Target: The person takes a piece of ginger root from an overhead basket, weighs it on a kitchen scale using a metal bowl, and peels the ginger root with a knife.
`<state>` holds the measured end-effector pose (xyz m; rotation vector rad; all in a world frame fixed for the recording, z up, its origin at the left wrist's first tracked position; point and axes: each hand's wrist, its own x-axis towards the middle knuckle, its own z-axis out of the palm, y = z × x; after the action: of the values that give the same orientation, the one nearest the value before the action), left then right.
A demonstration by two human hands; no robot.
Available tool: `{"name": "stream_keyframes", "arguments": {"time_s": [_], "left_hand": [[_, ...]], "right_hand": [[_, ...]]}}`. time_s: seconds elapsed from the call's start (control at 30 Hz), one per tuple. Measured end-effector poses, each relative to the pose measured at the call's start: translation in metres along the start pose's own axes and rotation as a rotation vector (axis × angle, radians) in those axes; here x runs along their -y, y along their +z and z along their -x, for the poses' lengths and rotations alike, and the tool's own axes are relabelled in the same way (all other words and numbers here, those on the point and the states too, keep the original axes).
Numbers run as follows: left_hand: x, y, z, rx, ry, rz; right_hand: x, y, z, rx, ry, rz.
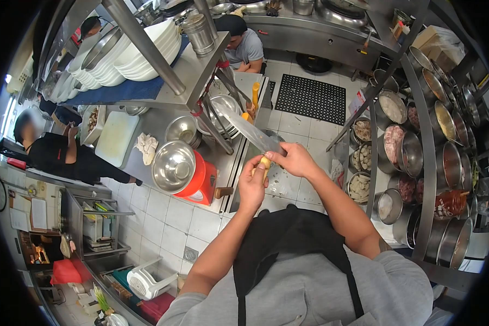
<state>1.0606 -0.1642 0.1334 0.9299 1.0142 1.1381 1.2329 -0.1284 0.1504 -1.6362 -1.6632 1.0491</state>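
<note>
My left hand (pixel 252 182) is closed around a small pale yellow piece of food (pixel 265 162), held up in front of my black apron. A wide knife blade (pixel 244 126) points up and to the left from my right hand (pixel 294 161), which is wrapped round the knife's near end; the handle is mostly hidden. Its thumb lies close to the yellow piece. To the left of my hands, a steel bowl (pixel 173 167) sits on an orange-red container (pixel 205 182). A brown wooden handle (pixel 223 192) sticks out beside that container.
Stacked white dishes (pixel 152 51) stand on a steel shelf (pixel 201 81) at upper left. A white board (pixel 117 138) and a cloth (pixel 146 148) lie on the counter. Steel bowls of food (pixel 392 106) fill the right rack. Co-workers (pixel 245 46) are at top and left.
</note>
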Motion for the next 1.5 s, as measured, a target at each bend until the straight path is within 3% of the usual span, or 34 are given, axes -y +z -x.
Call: {"name": "stream_keyframes", "arguments": {"time_s": [0.37, 0.57, 0.67, 0.77, 0.87, 1.07, 1.5], "left_hand": [[-0.001, 0.004, 0.000, -0.050, -0.038, -0.110], [0.005, 0.003, -0.004, -0.054, -0.126, -0.023], [0.029, -0.007, -0.010, -0.125, 0.464, -0.665], [0.029, -0.006, -0.013, -0.103, 0.087, -0.401], [0.003, 0.003, -0.010, -0.086, -0.334, 0.041], [0.005, 0.011, -0.004, -0.141, -0.176, 0.020], [0.000, 0.008, -0.008, -0.151, -0.117, -0.032]], "right_hand": [[-0.012, 0.003, 0.001, 0.052, 0.034, 0.023], [-0.030, 0.018, 0.003, -0.010, -0.019, -0.148], [-0.036, 0.023, 0.003, -0.013, 0.077, -0.041], [-0.031, 0.025, 0.005, -0.050, 0.121, -0.070], [-0.039, 0.028, 0.005, -0.018, 0.019, -0.008], [-0.016, 0.024, 0.005, -0.059, 0.094, -0.058], [-0.029, 0.027, -0.002, -0.099, 0.113, -0.057]]}}
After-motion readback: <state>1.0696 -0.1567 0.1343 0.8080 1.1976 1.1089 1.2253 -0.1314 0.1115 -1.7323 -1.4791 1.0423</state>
